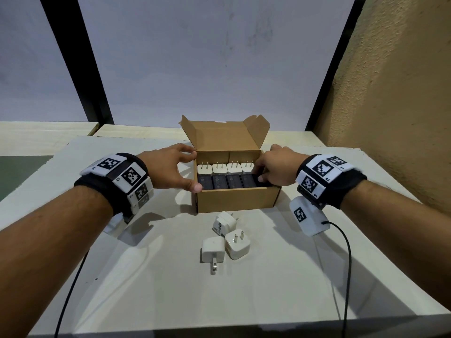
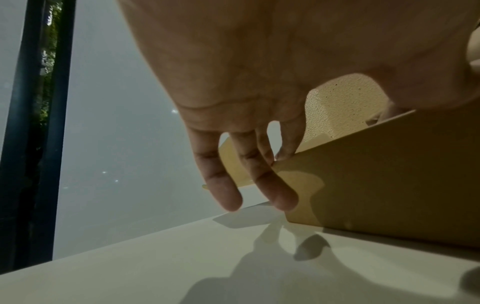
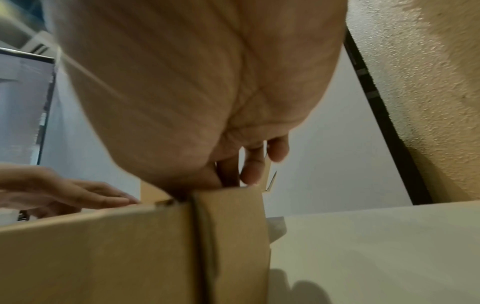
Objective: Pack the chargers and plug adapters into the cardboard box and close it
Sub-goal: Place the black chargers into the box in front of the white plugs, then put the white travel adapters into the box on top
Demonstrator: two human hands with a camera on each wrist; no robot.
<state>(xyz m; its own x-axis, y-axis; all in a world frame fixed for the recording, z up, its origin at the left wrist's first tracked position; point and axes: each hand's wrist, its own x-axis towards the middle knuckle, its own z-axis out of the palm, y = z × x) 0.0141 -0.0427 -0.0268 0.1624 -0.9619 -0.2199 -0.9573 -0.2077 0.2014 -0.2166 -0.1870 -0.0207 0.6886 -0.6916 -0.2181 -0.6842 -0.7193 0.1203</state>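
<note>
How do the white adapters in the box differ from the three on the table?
The boxed white adapters stand in one neat row with prongs up; the loose adapters lie scattered before the cardboard box, prongs pointing different ways. The boxed ones sit behind a row of black chargers; the loose ones sit alone. All are white cubes.

Black wristbands [image 1: 102,191] carry white blocks with black square markers; thin black cables, seemingly attached, trail down

A white table [image 1: 317,276] stands before pale frosted panes [image 1: 207,57], black frames [image 1: 75,62], a rough tan wall [image 1: 402,93].
</note>
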